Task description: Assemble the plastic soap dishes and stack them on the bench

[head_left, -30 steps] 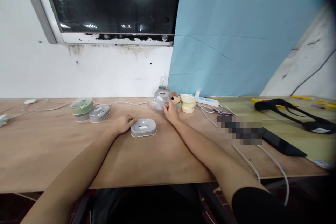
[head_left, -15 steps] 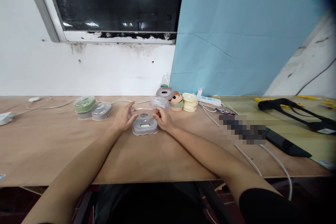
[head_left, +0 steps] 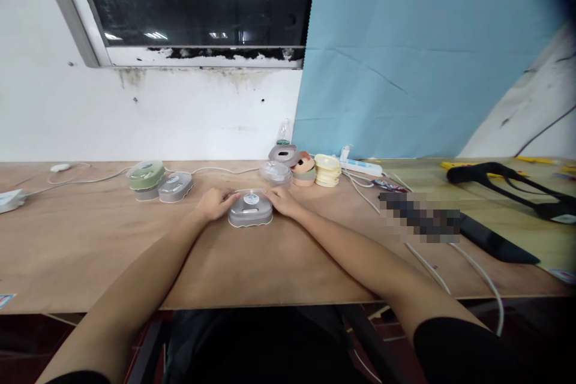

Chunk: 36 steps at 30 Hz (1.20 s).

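Note:
A grey oval box [head_left: 250, 219] with a slot in its top rests on the table in front of me. A clear plastic lid [head_left: 251, 199] with a round label sits over it. My left hand [head_left: 216, 201] is closed on the lid's left edge, thumb toward the near side. On the opposite edge, my right hand [head_left: 282, 199] grips the same lid, its fingertips partly hidden behind it. To the left stand a green lidded box [head_left: 146, 175] on top of a grey one and another grey lidded box [head_left: 176, 186].
Behind my right hand are clear lids [head_left: 275, 173], grey parts [head_left: 283, 154], orange and green parts [head_left: 303, 173] and a stack of cream parts [head_left: 327, 170]. A power strip [head_left: 361, 167], white cables and a black strap frame [head_left: 508, 186] lie to the right.
Both hands have brought the clear lid down and toward me onto the grey box. It was held tilted above the box's far side before. The view has shifted slightly.

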{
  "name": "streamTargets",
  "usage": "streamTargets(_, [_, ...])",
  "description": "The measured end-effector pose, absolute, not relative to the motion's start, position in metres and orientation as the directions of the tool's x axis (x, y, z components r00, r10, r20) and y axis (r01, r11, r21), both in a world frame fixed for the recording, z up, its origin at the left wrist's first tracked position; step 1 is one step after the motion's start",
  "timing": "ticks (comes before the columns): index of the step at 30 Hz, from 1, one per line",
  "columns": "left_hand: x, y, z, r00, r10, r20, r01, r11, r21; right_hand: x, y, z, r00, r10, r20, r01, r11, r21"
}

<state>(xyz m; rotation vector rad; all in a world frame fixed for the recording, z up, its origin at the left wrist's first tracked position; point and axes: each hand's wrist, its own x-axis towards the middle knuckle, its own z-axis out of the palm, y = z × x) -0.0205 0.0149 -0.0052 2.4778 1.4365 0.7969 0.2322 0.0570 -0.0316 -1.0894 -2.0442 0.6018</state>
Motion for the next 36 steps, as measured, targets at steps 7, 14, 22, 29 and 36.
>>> streamTargets(7, [-0.018,0.023,-0.012,0.437,0.857,0.275,0.715,-0.516,0.473,0.238,0.061,-0.031,-0.470,0.817,0.334,0.576,0.570,-0.586])
streamTargets(14, [-0.015,0.024,-0.016,0.372,0.878,0.302,0.720,-0.478,0.503,0.242,0.064,-0.032,-0.458,0.830,0.319,0.646,0.557,-0.523])
streamTargets(22, [-0.017,0.021,-0.013,0.339,0.883,0.324,0.760,-0.461,0.458,0.243,0.063,-0.033,-0.480,0.810,0.338,0.625,0.586,-0.516])
streamTargets(29, [-0.017,0.014,-0.011,0.542,0.797,0.266,0.713,-0.604,0.356,0.242,0.062,-0.029,-0.372,0.857,0.356,0.712,0.509,-0.484])
streamTargets(36, [-0.012,0.014,-0.007,0.514,0.774,0.370,0.712,-0.626,0.319,0.245,0.068,-0.029,-0.319,0.874,0.366,0.695,0.478,-0.537])
